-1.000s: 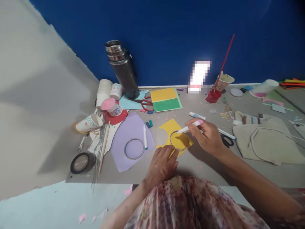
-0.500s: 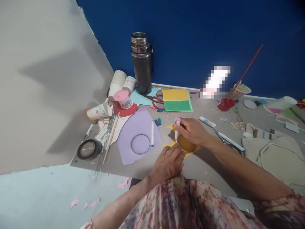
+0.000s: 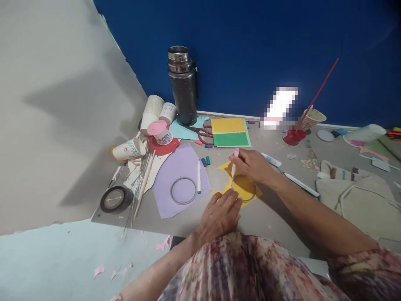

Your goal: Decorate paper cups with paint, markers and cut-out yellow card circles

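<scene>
A pink-ended white marker (image 3: 234, 164) stands nearly upright in my right hand (image 3: 252, 165), its lower end at the left edge of a metal ring (image 3: 255, 193). The ring lies on a piece of yellow paper (image 3: 246, 186) with ragged cut edges. My left hand (image 3: 222, 211) rests flat, fingers extended, over the paper's lower left part and the ring's lower left edge. To the left, a second metal ring (image 3: 171, 196) lies on purple paper (image 3: 163, 179), beside a white marker with a green end (image 3: 199, 177).
A dark steel flask (image 3: 183, 92) stands at the back near paper cups (image 3: 128, 149). Red-handled scissors (image 3: 205, 136) touch yellow and green sheets (image 3: 232, 140). Black tape (image 3: 115, 198) lies left near thin wires. At right are a blue-and-white pen (image 3: 302, 185) and cloth pieces (image 3: 360, 205).
My right hand and the marker have shifted slightly up, uncovering more of the ring on the yellow paper. My left hand stays in place. The view has moved slightly.
</scene>
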Motion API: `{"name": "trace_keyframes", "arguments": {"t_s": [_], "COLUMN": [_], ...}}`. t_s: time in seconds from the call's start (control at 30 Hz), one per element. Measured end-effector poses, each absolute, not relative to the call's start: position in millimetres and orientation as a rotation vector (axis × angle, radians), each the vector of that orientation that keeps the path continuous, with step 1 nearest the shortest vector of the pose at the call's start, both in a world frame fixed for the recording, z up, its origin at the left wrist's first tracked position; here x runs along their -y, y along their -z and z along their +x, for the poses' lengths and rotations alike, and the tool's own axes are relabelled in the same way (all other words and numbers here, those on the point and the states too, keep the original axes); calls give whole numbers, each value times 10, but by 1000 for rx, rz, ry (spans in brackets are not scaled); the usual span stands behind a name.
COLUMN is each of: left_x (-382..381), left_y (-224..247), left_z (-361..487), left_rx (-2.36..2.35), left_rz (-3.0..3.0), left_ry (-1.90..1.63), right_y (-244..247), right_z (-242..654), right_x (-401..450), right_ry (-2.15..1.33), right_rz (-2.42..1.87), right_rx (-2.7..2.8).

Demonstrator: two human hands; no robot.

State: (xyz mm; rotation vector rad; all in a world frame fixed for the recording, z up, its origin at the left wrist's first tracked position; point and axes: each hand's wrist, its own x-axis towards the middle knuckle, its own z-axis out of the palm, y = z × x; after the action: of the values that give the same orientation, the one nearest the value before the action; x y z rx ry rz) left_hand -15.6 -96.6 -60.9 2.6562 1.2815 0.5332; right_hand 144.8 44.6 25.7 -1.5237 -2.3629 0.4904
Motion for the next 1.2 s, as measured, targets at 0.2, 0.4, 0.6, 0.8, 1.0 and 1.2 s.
{"name": "trace_keyframes", "arguments": {"t_s": [0.2, 0.4, 0.6, 0.8, 1.0, 1.2], "left_x": [969, 970, 969, 975, 958, 961], "left_y": [636, 611, 526, 340, 198, 214], "left_z": [-194, -225, -231, -233, -212, -195], "left_rx": [-1256, -1254, -1220, -1205, -1209, -1218], "left_rz": [2663, 2689, 2681, 2672, 2665, 2667], "left_ry": [-560, -619, -634, -587, -544, -550], "right_y": [-200, -120, -68, 12, 91, 183], "right_z": [1823, 2186, 2273, 2149, 2041, 1992], "right_x": [-389, -86, 425, 869, 1082, 1200], "right_ry": [-623, -681, -546, -293, -196, -101], "right_rz": [-1571, -1598, -1664, -1631, -1520, -1454], "right_rx": [2110, 1898, 1797, 1828, 1892, 1963]}}
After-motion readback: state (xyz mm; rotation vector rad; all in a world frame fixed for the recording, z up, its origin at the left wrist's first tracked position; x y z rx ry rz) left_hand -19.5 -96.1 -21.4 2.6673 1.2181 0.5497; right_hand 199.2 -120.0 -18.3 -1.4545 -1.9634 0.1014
